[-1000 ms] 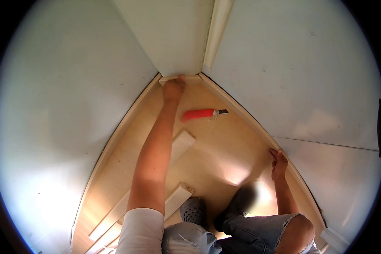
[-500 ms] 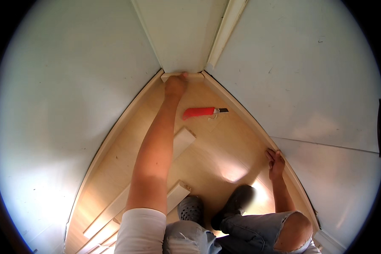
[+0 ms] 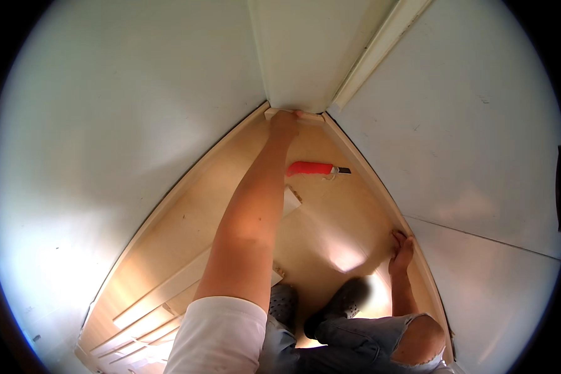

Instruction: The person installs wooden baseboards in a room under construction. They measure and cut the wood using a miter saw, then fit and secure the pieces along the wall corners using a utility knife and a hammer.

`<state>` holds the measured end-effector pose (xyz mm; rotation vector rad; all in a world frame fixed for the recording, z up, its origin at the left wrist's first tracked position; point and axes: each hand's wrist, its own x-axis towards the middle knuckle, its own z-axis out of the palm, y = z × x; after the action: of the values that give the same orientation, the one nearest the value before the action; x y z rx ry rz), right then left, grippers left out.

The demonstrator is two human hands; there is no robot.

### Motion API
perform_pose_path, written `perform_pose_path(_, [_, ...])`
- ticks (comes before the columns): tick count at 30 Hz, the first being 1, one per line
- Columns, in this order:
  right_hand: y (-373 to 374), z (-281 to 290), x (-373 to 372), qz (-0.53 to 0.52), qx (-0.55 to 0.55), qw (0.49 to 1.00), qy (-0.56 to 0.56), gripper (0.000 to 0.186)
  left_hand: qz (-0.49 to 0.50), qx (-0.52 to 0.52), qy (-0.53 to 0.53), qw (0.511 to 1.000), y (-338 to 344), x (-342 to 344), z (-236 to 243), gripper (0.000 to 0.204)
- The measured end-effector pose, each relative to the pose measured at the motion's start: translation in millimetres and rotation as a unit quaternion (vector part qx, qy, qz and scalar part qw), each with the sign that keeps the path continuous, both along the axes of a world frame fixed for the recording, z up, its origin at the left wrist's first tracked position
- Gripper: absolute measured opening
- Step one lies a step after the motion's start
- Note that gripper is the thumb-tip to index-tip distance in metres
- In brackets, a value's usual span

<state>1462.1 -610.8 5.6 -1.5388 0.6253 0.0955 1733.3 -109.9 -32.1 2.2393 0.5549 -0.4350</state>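
Observation:
My left hand point(image 3: 285, 123) reaches to the far end of the narrow floor. It is closed over a short pale wooden skirting strip point(image 3: 315, 117) lying against the end wall, with the thumb along the top; the other fingers are mostly hidden. At the right, my right hand point(image 3: 402, 254) rests beside the long right-hand skirting board point(image 3: 376, 172), its fingers bent and slightly apart, with nothing visible in them. Between the hands, nearer the left, a utility knife point(image 3: 311, 168) with a red-wrapped handle and dark tip lies on the wood-coloured floor point(image 3: 330, 212).
Pale wall panels point(image 3: 137, 106) close in on both sides. A long skirting board point(image 3: 187, 177) follows the left wall. Loose wooden strips point(image 3: 168, 287) lie at the lower left, partly behind my left arm. My dark clogs point(image 3: 343, 302) stand on the floor near the bottom.
The view has turned slightly, shifting the far corner rightward in the picture. My left hand stays at the short strip. My right hand's fingers look more bent, still beside the right-hand board.

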Motion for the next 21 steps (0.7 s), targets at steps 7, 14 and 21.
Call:
perform_pose_path(7, [-14,-6,0,0.027,0.05,0.998,0.027,0.065,-0.069,0.113,-0.059,0.989,5,-13,1,0.034])
perform_pose_path(14, [-12,4,5,0.039,0.049,0.997,0.049,0.068,-0.035,0.099,-0.085,0.991,0,-13,-6,0.033])
perform_pose_path(21, [-17,-2,3,0.043,0.063,0.995,0.057,0.072,0.06,0.013,-0.08,0.995,-14,-8,-6,0.038])
